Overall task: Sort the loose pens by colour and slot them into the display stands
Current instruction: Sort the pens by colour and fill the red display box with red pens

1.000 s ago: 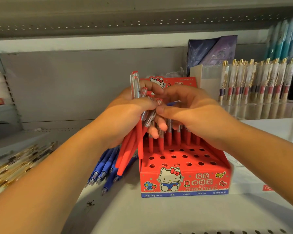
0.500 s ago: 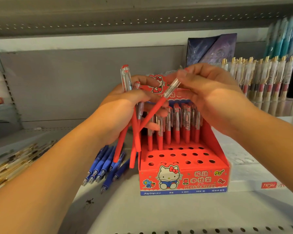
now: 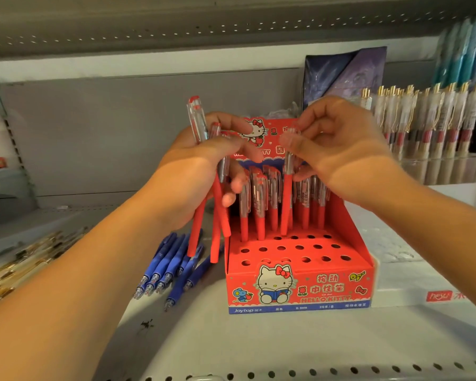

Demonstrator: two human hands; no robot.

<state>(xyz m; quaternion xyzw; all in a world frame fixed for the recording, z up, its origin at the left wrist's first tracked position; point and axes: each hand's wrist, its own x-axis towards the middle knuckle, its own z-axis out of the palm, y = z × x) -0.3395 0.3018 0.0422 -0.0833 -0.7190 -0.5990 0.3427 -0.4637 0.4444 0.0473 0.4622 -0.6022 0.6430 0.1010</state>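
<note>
A red cardboard display stand point(image 3: 300, 287) with a cartoon cat on its front sits on the shelf; its back rows hold several red pens and the front holes are empty. My left hand point(image 3: 195, 171) grips a bunch of red pens point(image 3: 217, 221) just left of the stand, their tips pointing down. My right hand point(image 3: 338, 155) pinches the clear top of a single red pen point(image 3: 286, 204), upright with its tip at a hole in the stand. Several blue pens point(image 3: 168, 268) lie loose on the shelf to the left of the stand.
A clear rack of gold-clipped pens point(image 3: 429, 125) stands at the back right. More gold-trimmed pens point(image 3: 17, 259) lie at the far left. A white box point(image 3: 412, 273) sits right of the stand. A dark purple packet point(image 3: 344, 75) leans behind it. The shelf's perforated front edge point(image 3: 313, 372) runs below.
My right hand drew one red pen out of the bunch, swung it from slanted to upright and lowered its tip to the stand. My left hand stayed put with the bunch.
</note>
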